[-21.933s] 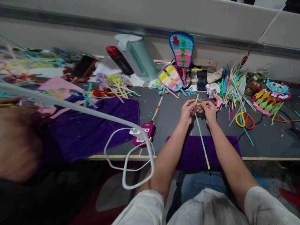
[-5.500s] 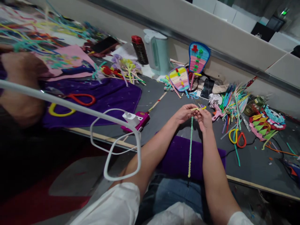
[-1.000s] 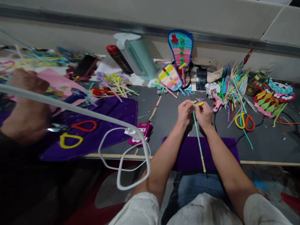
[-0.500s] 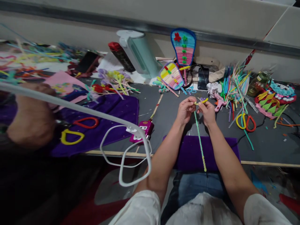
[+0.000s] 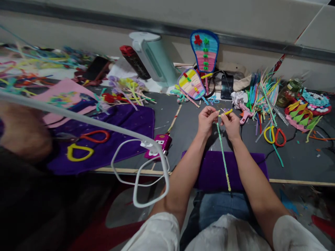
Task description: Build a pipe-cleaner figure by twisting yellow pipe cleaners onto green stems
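Note:
Both hands are raised over the table, close together with fingertips pinched. From my left hand [image 5: 206,120] hangs a long twisted green pipe cleaner [image 5: 222,150], whose yellow lower end reaches down past a folded purple cloth [image 5: 193,170]. Between the thumb and finger of my right hand [image 5: 231,123] is a short, thick yellow pipe cleaner [image 5: 228,112], pointing right. Where the two pieces come near each other at my fingertips, I cannot tell if they touch. Just beyond my hands lie small purple curls [image 5: 226,109].
A pink glue gun [image 5: 245,113] and scissors [image 5: 274,136] lie at right, near a bundle of pipe cleaners [image 5: 258,94]. Two decorated paddles [image 5: 192,83] lean behind. A purple power strip [image 5: 158,146] with a looping white cable [image 5: 136,134] is left, beside another person's hand [image 5: 26,136].
My left fingers have shifted slightly at the pinch, while my right hand stays almost still. The other person's hand has moved left, uncovering more of the scissors on the cloth.

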Tool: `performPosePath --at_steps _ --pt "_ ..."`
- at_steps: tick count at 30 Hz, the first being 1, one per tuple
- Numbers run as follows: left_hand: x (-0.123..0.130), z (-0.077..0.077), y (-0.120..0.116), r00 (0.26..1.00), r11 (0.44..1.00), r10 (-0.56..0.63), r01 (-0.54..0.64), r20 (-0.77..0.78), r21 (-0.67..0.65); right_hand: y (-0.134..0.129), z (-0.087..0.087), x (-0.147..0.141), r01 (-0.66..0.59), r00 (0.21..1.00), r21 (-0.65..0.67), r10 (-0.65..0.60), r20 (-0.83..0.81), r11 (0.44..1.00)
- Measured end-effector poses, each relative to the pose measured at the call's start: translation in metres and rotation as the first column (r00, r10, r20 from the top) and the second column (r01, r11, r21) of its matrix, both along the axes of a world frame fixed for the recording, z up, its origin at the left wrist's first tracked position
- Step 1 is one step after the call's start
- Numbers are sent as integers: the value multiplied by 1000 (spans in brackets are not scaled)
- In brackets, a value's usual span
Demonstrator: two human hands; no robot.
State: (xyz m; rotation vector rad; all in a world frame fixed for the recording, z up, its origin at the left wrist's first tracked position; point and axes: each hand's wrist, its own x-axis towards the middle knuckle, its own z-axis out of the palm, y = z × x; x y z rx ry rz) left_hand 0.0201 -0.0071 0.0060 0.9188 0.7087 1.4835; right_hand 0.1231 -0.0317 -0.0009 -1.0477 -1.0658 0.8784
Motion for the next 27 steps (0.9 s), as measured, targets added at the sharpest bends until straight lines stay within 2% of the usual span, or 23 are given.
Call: performPosePath --at_steps 6,16,22,27 --pt "-6 2 1 998 998 -59 59 -9 15 -1 1 -1 40 998 5 -40 52 999" --pt "-23 8 0 956 967 -171 209 -239 148 0 3 6 2 999 8 -3 45 1000" --pt "-29 11 3 904 940 -66 198 -422 277 1 5 11 10 999 18 -11 45 1000" --pt "-30 13 4 886 938 6 156 -464 310 -1 7 10 23 997 25 -25 77 999"
